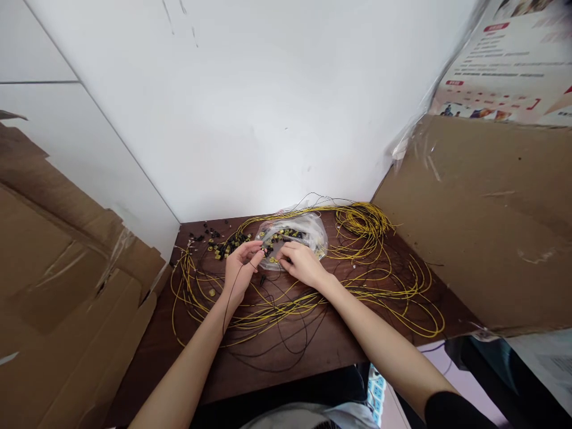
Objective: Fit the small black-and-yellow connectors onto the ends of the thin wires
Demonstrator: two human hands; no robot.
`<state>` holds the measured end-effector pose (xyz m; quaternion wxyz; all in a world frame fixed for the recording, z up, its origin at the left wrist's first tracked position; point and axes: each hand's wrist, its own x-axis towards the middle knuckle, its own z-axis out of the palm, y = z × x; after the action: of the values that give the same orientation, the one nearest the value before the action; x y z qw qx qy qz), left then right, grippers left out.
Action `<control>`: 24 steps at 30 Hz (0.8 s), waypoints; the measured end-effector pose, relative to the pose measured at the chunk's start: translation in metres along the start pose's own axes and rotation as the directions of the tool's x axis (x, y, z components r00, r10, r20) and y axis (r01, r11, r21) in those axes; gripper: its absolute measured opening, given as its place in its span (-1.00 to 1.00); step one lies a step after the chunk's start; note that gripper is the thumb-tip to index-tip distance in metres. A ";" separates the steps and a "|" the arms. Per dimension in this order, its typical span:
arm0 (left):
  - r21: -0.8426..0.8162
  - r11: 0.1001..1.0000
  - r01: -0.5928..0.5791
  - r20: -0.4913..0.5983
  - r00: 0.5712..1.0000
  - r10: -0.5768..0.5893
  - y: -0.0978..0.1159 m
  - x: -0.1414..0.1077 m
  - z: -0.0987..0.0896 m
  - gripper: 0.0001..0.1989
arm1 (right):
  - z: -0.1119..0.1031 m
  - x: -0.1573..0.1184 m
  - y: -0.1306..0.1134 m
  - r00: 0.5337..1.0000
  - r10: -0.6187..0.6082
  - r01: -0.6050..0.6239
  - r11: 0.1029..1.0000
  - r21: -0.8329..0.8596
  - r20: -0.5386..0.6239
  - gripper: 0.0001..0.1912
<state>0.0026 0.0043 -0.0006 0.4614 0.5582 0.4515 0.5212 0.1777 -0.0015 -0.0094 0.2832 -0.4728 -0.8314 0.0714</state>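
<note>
My left hand (241,271) is closed in a pinch on a thin black wire (229,307), which trails down across my wrist. A small dark piece shows at its fingertips, too small to name. My right hand (301,262) reaches over the near edge of a clear plastic bag (318,229), its fingers curled together. Whatever those fingers hold, if anything, is hidden. Inside the open bag lie small black and yellow parts (292,233). Just below my hands a small black part (263,280) rests on the brown table (250,357).
Yellow and black wires (290,305) spread in loops across the table. A coiled yellow bundle (364,223) lies at the back right. Several black and yellow pieces (227,245) are heaped at the back left. Cardboard sheets stand left (58,286) and right (482,220), before a white wall (268,107).
</note>
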 end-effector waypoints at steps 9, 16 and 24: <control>-0.009 1.000 0.013 -0.035 0.999 -0.014 0.001 -0.001 0.001 -0.74 | -0.004 0.001 0.004 0.998 0.053 -0.052 0.999 0.012 -0.037 -0.87; -0.022 1.000 -0.002 -0.030 1.000 0.002 -0.001 -0.001 0.002 -0.71 | 0.003 0.000 -0.005 0.999 -0.036 0.036 0.999 0.023 0.031 -0.91; 0.018 0.999 -0.050 -0.066 0.996 0.051 0.001 -0.002 0.002 -0.74 | 0.003 0.003 -0.005 0.994 0.090 -0.068 0.955 0.288 -0.063 -0.96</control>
<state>0.0043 0.0020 -0.0004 0.4281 0.5555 0.4564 0.5476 0.1710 -0.0011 -0.0088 0.3766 -0.4623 -0.7815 0.1838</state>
